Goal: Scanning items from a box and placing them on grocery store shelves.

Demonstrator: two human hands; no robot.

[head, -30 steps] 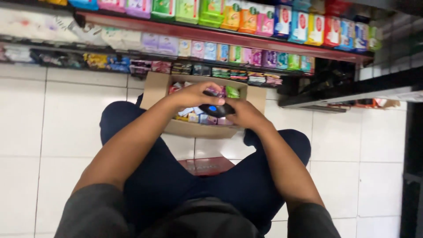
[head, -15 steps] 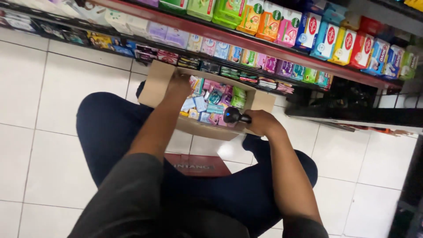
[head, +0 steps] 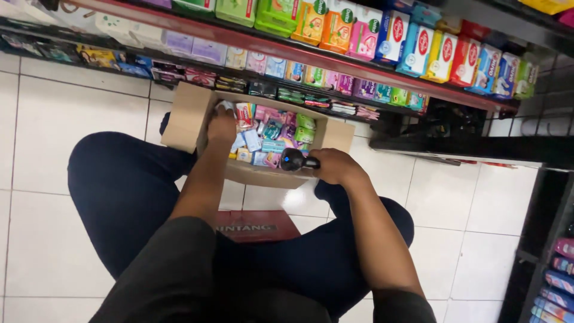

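A person sits low on a white tiled floor (head: 72, 107), knees spread in dark blue trousers, facing a shop shelf. Between the knees stands one open cardboard box (head: 185, 116), its flaps folded outward, packed with many small packets (head: 272, 134) in pink, green, light blue and white; they are too crowded to count. The left hand (head: 221, 127) reaches into the box's left end, fingers curled down among the packets near a red and white one; I cannot tell whether it grips anything. The right hand (head: 335, 166) rests at the box's front right rim, closed around a black handheld scanner (head: 296, 160) whose rounded head, with a small blue light, points over the packets. Beneath the person, one red stool or crate (head: 257, 224) with white lettering shows between the legs. Behind the box, a red-edged upper shelf (head: 311, 54) holds upright cartons in a row: green, then orange, pink, blue and red-and-white. The low shelf (head: 179, 66) beneath it carries flat packs in lilac, pink, green and dark colours, set close together. To the right a black shelf unit (head: 478, 146) juts out, and more coloured packs (head: 559, 275) sit at the bottom right corner.
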